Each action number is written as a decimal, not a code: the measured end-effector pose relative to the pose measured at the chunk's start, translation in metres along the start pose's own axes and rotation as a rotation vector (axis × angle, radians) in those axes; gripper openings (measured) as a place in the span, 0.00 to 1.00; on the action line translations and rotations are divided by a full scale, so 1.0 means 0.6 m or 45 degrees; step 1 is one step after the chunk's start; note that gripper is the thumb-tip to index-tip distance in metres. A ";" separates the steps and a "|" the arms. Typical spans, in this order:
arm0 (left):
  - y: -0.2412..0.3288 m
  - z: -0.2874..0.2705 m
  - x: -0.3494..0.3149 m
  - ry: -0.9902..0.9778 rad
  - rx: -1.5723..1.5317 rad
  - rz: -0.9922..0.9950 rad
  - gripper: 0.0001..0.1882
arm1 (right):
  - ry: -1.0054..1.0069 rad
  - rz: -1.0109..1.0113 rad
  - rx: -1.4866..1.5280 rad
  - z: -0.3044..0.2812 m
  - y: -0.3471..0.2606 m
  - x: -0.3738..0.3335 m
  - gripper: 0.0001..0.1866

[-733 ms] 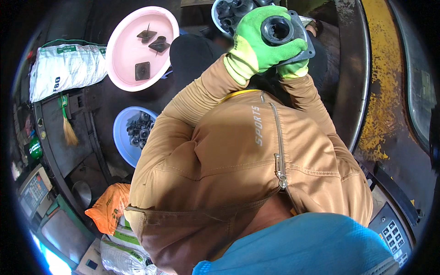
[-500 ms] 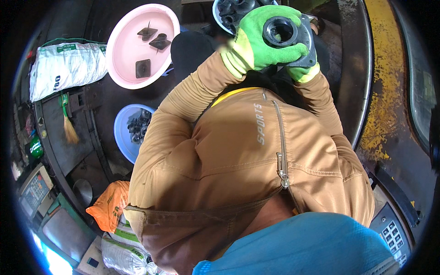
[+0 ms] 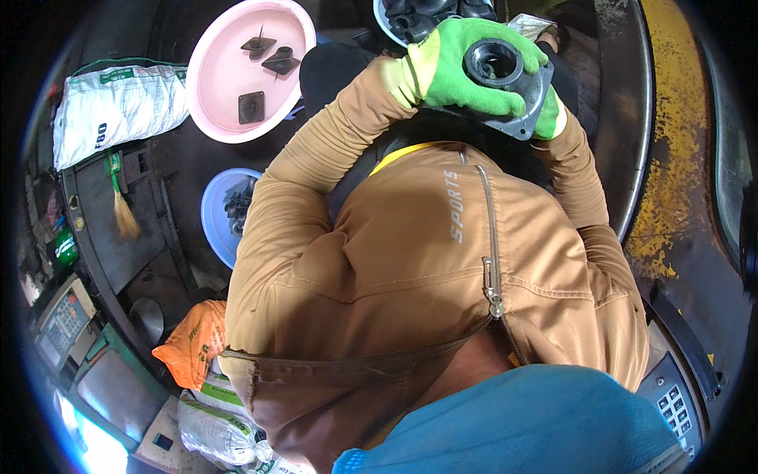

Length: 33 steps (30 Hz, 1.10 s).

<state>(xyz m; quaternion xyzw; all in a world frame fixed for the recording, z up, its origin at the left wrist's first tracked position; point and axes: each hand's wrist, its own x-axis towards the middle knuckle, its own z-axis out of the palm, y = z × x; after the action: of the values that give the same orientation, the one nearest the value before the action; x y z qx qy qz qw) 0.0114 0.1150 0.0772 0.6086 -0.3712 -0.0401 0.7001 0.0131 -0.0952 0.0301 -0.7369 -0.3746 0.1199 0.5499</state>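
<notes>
Both my hands wear green gloves with pale yellow cuffs and are raised in front of my body. A black square-flanged part with a round hollow collar (image 3: pixel 540 88) is in their hold. My left hand (image 3: pixel 452 69) is closed around the collar, fingers above and thumb below it. Beneath the flange's right edge, my right hand (image 3: pixel 550 118) supports the part; most of its fingers are hidden behind the flange. The collar's opening faces up. Just beyond my hands sits a light-blue basin (image 3: pixel 382 17) piled with black parts.
A pink basin (image 3: pixel 207 87) at left holds three black flanged parts (image 3: pixel 251 108). Below it is a blue basin (image 3: pixel 215 225) with small black pieces. A white sack (image 3: pixel 118 110), a brush (image 3: pixel 123 217) and an orange bag (image 3: pixel 193 344) lie farther left. A rusty yellow machine panel (image 3: pixel 671 158) stands right.
The flanged part has shifted slightly right and nearer, and its flange is turned. My right hand has moved to the right along its edge. My left hand keeps its grip.
</notes>
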 end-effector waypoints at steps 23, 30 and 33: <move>-0.016 0.017 0.029 0.516 0.551 0.415 0.26 | 0.713 -0.139 -0.128 0.053 -0.073 0.048 0.18; 0.015 -0.006 0.020 0.229 0.489 0.265 0.24 | 0.205 -0.194 -0.092 0.009 -0.064 0.033 0.25; 0.015 -0.011 0.018 0.076 0.334 0.228 0.22 | 0.072 -0.287 -0.075 0.002 -0.041 0.021 0.28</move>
<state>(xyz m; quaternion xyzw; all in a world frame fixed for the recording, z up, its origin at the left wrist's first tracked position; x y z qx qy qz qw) 0.0194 0.1175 0.0903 0.6602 -0.4050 0.0896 0.6262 0.0111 -0.0829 0.0547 -0.7089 -0.4429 0.0254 0.5483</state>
